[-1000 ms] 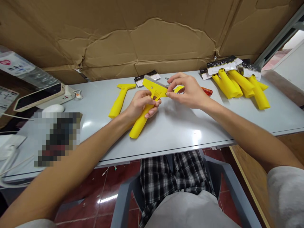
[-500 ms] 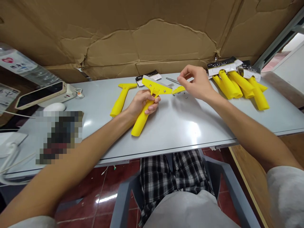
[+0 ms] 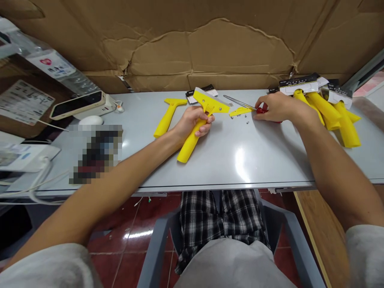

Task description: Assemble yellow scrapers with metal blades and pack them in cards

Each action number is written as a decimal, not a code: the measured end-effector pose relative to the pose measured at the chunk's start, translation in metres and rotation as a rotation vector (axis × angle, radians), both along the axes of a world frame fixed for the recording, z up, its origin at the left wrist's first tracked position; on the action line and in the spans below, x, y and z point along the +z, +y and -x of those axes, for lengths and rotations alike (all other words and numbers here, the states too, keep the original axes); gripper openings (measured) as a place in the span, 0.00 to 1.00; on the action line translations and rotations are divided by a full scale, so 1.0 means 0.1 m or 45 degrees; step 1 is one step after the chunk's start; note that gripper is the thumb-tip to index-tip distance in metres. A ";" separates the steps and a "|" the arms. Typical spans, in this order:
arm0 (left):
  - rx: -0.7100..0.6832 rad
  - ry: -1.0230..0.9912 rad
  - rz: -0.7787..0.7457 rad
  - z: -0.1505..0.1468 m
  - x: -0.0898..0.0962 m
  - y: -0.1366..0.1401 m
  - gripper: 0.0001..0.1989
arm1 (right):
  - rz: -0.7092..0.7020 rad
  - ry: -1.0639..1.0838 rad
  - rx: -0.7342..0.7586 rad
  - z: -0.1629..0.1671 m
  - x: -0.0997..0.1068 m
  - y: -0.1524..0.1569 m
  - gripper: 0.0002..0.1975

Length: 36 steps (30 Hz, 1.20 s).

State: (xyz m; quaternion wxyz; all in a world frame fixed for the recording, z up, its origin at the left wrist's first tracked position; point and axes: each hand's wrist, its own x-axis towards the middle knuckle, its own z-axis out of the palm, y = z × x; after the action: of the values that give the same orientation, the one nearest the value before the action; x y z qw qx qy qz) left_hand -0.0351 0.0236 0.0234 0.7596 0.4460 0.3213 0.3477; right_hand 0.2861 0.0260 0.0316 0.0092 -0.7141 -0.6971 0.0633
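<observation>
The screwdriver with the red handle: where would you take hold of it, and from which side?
Probably by its red handle, from the right: that end is thicker and lies beside the right hand, while the thin metal shaft points off to the left, toward the cardboard.

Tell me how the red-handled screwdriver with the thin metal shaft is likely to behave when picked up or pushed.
The red-handled screwdriver should stay stiff, as its metal shaft looks straight. It probably balances toward the red handle, which looks thicker than the shaft. Pushed, it might slide easily, since the smooth grey table shows glossy reflections.
</observation>
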 end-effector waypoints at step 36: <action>0.211 -0.155 0.148 0.05 -0.04 0.10 0.12 | -0.561 1.622 0.106 0.05 0.25 -0.12 0.31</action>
State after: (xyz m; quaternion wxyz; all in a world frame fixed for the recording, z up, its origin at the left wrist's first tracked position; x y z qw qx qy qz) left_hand -0.0399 0.0336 0.0198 0.7710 0.3512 0.3301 0.4163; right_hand 0.2808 0.0143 0.0563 0.5613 -0.4914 -0.5792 0.3287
